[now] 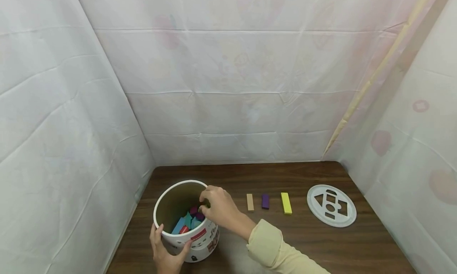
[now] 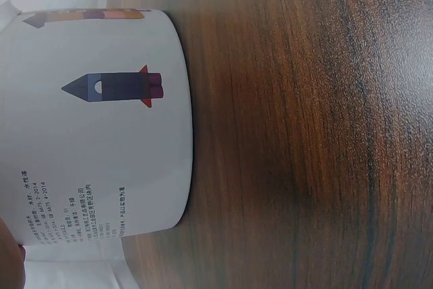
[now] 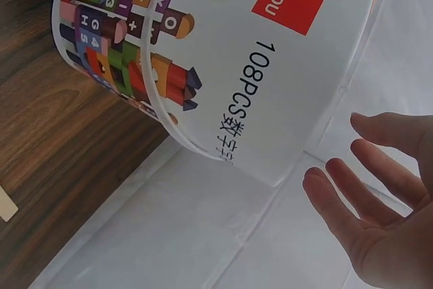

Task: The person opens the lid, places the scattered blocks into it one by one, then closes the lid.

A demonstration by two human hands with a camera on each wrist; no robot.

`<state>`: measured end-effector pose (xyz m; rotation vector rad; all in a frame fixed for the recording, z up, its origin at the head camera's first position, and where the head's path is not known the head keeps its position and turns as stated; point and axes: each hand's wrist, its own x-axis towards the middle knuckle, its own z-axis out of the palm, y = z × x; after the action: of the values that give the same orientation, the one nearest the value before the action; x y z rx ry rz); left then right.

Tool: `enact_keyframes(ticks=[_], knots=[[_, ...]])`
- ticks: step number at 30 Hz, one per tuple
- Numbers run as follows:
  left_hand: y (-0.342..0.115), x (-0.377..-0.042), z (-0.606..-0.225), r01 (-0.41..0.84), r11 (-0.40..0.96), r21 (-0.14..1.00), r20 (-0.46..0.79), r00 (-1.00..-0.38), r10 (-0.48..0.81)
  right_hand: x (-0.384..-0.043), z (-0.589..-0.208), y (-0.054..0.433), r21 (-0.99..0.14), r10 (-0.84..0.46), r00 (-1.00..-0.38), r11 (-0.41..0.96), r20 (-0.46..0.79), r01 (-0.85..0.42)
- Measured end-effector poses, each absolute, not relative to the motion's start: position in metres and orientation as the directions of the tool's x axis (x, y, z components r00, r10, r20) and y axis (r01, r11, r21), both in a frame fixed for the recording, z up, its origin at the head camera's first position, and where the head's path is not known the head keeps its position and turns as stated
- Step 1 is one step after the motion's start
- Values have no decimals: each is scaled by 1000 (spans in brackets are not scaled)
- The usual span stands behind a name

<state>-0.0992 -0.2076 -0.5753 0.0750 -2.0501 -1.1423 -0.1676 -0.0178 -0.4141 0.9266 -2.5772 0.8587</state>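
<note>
A white printed bucket (image 1: 200, 242) stands on the left part of the table, holding blocks such as a blue block (image 1: 178, 225) and a red block (image 1: 184, 230). My left hand (image 1: 168, 250) grips the near left side of the bucket, its fingers by the rim and its thumb on the printed wall. Over the bucket's right rim, my right hand (image 1: 218, 205) reaches toward the blocks with bent fingers. In the right wrist view, the right hand (image 3: 379, 208) shows loosely spread fingers with nothing between them.
Right of the bucket, a tan block (image 1: 250, 202), a purple block (image 1: 265, 201) and a yellow block (image 1: 286, 203) lie in a row on the wooden table (image 1: 303, 246). Farther right lies a white round lid (image 1: 321, 216) with shaped holes. White cloth walls (image 1: 232, 115) border the table.
</note>
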Motion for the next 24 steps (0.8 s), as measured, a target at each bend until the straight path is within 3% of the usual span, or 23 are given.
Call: enact_keyframes(ticks=[24], knots=[[-207,-100,-578,282,603,746,594,-690,-413,-184,-442,21,-485,-303,-827,694,474,-532]])
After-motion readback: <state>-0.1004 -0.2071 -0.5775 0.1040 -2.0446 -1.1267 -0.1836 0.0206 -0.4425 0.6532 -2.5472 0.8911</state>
